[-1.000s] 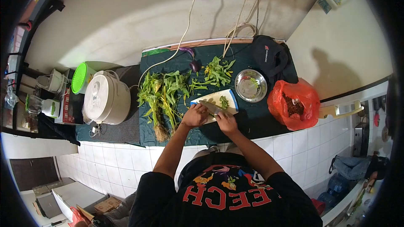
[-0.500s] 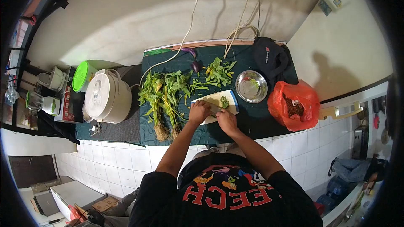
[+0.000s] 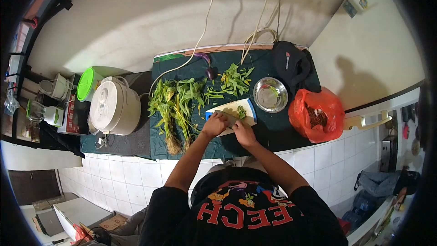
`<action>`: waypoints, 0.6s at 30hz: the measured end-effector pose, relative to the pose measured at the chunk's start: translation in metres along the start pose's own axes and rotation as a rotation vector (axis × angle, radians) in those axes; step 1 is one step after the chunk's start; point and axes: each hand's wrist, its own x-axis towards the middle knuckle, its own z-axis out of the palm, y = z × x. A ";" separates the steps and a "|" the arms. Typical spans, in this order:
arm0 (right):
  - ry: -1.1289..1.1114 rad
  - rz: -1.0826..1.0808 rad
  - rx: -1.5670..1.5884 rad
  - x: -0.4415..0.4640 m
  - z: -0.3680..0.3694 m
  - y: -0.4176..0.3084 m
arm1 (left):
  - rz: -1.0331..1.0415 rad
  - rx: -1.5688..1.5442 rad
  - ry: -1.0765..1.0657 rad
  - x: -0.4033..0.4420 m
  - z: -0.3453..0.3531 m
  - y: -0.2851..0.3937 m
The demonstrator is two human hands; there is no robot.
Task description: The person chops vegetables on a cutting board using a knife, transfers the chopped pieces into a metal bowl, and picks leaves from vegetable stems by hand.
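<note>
A white cutting board [image 3: 233, 106] with blue ends lies before me on the dark green tablecloth. My left hand [image 3: 215, 125] is closed over the board's left part, fingers curled down; what lies under them is hidden. My right hand [image 3: 244, 134] is closed at the board's near edge on a knife [image 3: 231, 119], whose grey blade lies between my hands. Its handle is mostly hidden. A small heap of chopped greens [image 3: 241, 112] sits on the board to the right of the blade. Beyond the right end stands a steel bowl [image 3: 270, 94] with a few green pieces inside.
Leafy greens with roots [image 3: 175, 109] lie left of the board; picked leaves [image 3: 236, 80] and a purple eggplant [image 3: 210, 73] lie behind. A red plastic bag [image 3: 316, 115] and black cap [image 3: 291, 64] are at the right. A rice cooker [image 3: 114, 105] stands left. A cable crosses the table.
The whole view has shifted slightly. The knife blade shows more plainly between my hands, and my right hand sits slightly lower and further left; my left hand stays on the board.
</note>
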 end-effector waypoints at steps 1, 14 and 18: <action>-0.004 0.000 0.002 0.000 -0.007 -0.010 | -0.007 -0.056 0.008 0.001 -0.001 -0.001; -0.009 -0.053 -0.045 0.012 -0.029 -0.020 | -0.097 -0.190 -0.097 0.008 -0.012 -0.002; 0.018 -0.164 -0.184 0.014 -0.020 -0.020 | -0.036 -0.091 0.085 0.000 -0.005 0.005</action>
